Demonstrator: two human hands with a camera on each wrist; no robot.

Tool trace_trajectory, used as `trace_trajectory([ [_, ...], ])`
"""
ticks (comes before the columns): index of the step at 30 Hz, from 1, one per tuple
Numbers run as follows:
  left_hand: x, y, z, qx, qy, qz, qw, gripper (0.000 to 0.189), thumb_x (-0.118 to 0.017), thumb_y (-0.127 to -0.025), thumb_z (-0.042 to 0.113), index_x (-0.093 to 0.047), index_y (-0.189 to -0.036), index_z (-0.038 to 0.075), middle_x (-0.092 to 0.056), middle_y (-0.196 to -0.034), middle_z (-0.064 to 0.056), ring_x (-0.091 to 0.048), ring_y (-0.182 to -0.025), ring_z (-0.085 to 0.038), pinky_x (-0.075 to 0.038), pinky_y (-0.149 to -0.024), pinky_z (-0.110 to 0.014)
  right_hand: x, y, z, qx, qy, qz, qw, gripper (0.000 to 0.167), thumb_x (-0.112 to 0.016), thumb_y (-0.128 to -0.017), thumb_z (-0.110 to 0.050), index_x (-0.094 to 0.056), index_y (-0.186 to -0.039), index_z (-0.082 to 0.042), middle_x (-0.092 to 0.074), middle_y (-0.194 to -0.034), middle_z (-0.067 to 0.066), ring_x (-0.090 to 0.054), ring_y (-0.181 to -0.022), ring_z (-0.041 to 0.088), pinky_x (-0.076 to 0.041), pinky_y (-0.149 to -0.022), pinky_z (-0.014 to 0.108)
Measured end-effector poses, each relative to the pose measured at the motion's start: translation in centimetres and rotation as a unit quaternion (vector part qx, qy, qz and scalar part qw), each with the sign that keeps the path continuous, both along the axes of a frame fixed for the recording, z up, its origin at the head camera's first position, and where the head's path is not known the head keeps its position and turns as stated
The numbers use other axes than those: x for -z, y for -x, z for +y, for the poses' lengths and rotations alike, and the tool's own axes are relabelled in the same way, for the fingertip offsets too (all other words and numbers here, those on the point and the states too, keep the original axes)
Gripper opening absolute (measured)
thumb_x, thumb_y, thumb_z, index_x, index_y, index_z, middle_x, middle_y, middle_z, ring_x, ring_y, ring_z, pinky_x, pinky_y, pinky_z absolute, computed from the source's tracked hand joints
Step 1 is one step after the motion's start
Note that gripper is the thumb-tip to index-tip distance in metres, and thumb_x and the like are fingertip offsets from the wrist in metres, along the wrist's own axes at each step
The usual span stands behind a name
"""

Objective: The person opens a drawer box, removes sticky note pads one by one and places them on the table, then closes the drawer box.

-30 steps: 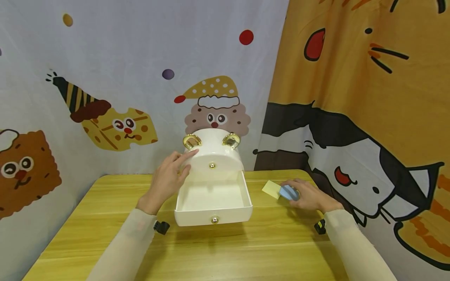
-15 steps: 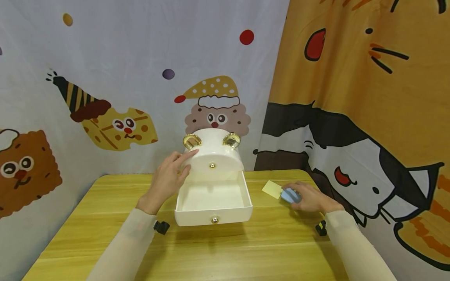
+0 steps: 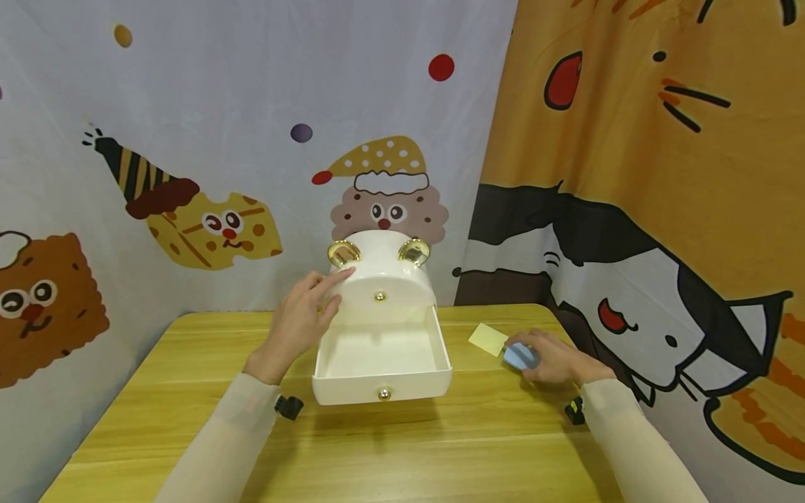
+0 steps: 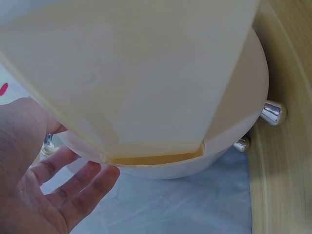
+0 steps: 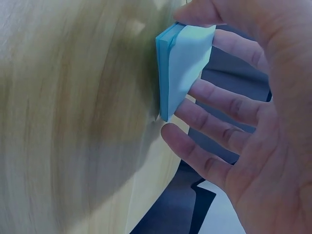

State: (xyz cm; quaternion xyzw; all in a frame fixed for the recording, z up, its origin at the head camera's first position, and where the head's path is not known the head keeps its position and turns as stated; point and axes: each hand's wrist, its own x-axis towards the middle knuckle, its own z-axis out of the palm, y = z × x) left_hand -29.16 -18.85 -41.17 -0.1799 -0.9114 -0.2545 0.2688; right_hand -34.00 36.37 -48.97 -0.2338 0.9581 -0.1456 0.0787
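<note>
A small white drawer cabinet [image 3: 383, 269] with gold-rimmed ears stands at the back of the table, its lower drawer [image 3: 382, 385] pulled out with a bare floor showing. My left hand [image 3: 300, 318] rests against the cabinet's left side, index finger stretched along its top front; the left wrist view shows the fingers relaxed beside the cabinet body. To the right, my right hand [image 3: 553, 355] pinches a blue sticky note pad [image 5: 187, 63] between thumb and fingers, tilted just above the table. Beside it lies a pale yellow sticky note [image 3: 487, 339], flat on the wood.
The wooden table [image 3: 377, 461] meets a printed cloth backdrop [image 3: 220, 84] behind it and an orange cat-print curtain [image 3: 629, 154] on the right. Small metal feet [image 4: 274, 113] show under the cabinet. The drawer front overhangs the table.
My right hand has shifted slightly right and toward me with the blue sticky note pad, uncovering more of the yellow note. The left hand has stayed put on the cabinet.
</note>
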Motion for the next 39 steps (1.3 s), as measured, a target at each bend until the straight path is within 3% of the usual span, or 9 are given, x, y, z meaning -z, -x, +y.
trace_trajectory([
  [7, 0.14, 0.00, -0.08, 0.003, 0.001, 0.000, 1.0000, 0.059, -0.076, -0.114, 0.015, -0.064, -0.169, 0.031, -0.069, -0.115, -0.011, -0.052, -0.083, -0.022, -0.044, -0.068, -0.035, 0.48, 0.03, 0.04, -0.008, -0.004, -0.003, 1.0000, 0.057, -0.093, -0.096, -0.023, -0.073, -0.149, -0.030, -0.071, -0.138, 0.011, -0.064, -0.115, 0.028, -0.057, -0.094, 0.047],
  [14, 0.12, 0.05, -0.13, 0.006, 0.001, 0.006, 1.0000, 0.059, -0.077, -0.114, 0.014, -0.064, -0.169, 0.030, -0.068, -0.115, -0.012, -0.051, -0.082, -0.022, -0.044, -0.067, -0.034, 0.23, -0.13, 0.17, -0.001, 0.013, -0.017, 0.9998, 0.056, -0.091, -0.095, -0.018, -0.075, -0.147, -0.031, -0.071, -0.144, 0.008, -0.064, -0.121, 0.028, -0.058, -0.098, 0.051],
  [23, 0.19, 0.16, -0.19, 0.007, 0.000, 0.003, 1.0000, 0.058, -0.075, -0.115, 0.015, -0.064, -0.169, 0.031, -0.069, -0.115, -0.011, -0.052, -0.083, -0.023, -0.044, -0.069, -0.035, 0.44, -0.23, 0.27, 0.013, 0.001, -0.013, 0.9998, 0.058, -0.091, -0.096, -0.022, -0.073, -0.152, -0.029, -0.066, -0.157, 0.020, -0.065, -0.129, 0.036, -0.061, -0.103, 0.061],
  [31, 0.09, 0.05, -0.13, 0.004, -0.005, -0.006, 1.0000, 0.058, -0.075, -0.115, 0.016, -0.064, -0.170, 0.032, -0.068, -0.116, -0.011, -0.052, -0.083, -0.023, -0.044, -0.068, -0.035, 0.92, 0.39, 0.61, -0.003, -0.007, 0.003, 1.0000, 0.057, -0.093, -0.098, -0.024, -0.074, -0.152, -0.025, -0.070, -0.142, 0.015, -0.065, -0.112, 0.026, -0.060, -0.090, 0.045],
  [39, 0.11, 0.09, -0.15, 0.005, -0.003, 0.000, 1.0000, 0.058, -0.075, -0.115, 0.015, -0.064, -0.169, 0.031, -0.068, -0.115, -0.011, -0.052, -0.082, -0.023, -0.044, -0.069, -0.036, 0.82, 0.18, 0.55, 0.004, -0.008, 0.004, 1.0000, 0.058, -0.093, -0.098, -0.025, -0.075, -0.153, -0.024, -0.069, -0.149, 0.020, -0.066, -0.118, 0.031, -0.061, -0.096, 0.052],
])
